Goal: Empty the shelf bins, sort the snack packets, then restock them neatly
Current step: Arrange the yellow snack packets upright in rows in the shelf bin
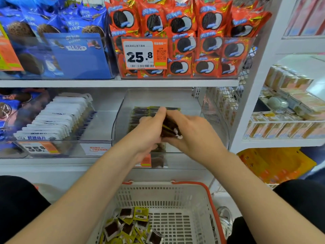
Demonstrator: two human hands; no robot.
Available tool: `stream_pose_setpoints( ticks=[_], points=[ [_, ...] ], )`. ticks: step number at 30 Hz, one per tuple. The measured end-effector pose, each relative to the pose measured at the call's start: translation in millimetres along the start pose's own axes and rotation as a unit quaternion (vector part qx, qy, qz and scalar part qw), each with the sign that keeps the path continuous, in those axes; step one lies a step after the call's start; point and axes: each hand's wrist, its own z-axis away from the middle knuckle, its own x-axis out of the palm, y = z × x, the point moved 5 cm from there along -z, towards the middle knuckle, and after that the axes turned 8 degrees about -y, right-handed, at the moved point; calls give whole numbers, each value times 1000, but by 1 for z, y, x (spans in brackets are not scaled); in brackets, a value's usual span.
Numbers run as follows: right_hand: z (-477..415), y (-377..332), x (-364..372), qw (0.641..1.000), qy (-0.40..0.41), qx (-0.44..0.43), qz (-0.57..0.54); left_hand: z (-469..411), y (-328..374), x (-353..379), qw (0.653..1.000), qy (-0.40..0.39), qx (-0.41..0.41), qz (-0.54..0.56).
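A clear plastic bin (121, 110) stands on the middle shelf. Inside it a row of dark, yellow-edged snack packets (140, 111) stands on edge at the back. Both my hands reach into this bin. My left hand (149, 131) and my right hand (191, 132) together grip a small stack of the same packets (169, 128) between them, fingertips meeting above the row. Below, a white shopping basket (175, 196) with orange handles holds several loose packets (128, 226) of this kind in its front left corner.
To the left a clear bin of white packets (58, 117) carries a 35.8 price tag. The shelf above holds red cookie packs (184, 32) and blue cookie packs (52, 23). A wire mesh panel (219, 103) and white upright bound the right side; an orange crate (274, 162) sits beyond.
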Motion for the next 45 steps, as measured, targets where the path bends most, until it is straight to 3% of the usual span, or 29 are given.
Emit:
stream_pose_setpoints(
  ticks=[2,4,6,8,11,15,18,24,27,29,31,34,41,45],
  points=[
    [-6,19,0,999,3,41,-26,-8,5,-8,993,-16,2,-113],
    [-13,45,10,992,-21,120,-38,-16,11,-18,973,22,35,-229],
    [-19,73,29,974,-93,201,-53,-32,16,-25,920,60,104,-374],
    [-23,95,53,949,-180,244,-88,-54,8,-28,867,47,101,-487],
    [-23,114,94,916,-296,252,-95,-88,-12,-30,813,-2,57,-580],
    [-27,124,117,887,-337,310,-61,-123,-32,-31,755,-85,17,-650],
    [-44,114,124,880,-333,328,-84,-138,-33,-35,753,-93,14,-651],
    [-57,109,128,818,-275,362,-351,-148,-33,-42,777,-80,37,-624],
    [-47,119,118,794,-199,459,-346,-148,-37,-43,766,-79,46,-636],
    [-45,122,108,800,-136,487,-324,-149,-40,-43,751,-71,39,-655],
    [-42,107,108,801,-153,460,-351,-150,-43,-41,748,-61,34,-660],
    [-43,113,115,798,-101,458,-378,-150,-43,-40,749,-50,35,-660],
    [-39,103,95,802,-166,445,-363,-150,-41,-39,754,-65,28,-653],
    [-38,97,88,826,-177,433,-315,-144,-36,-37,771,-47,41,-633]
  ],
)
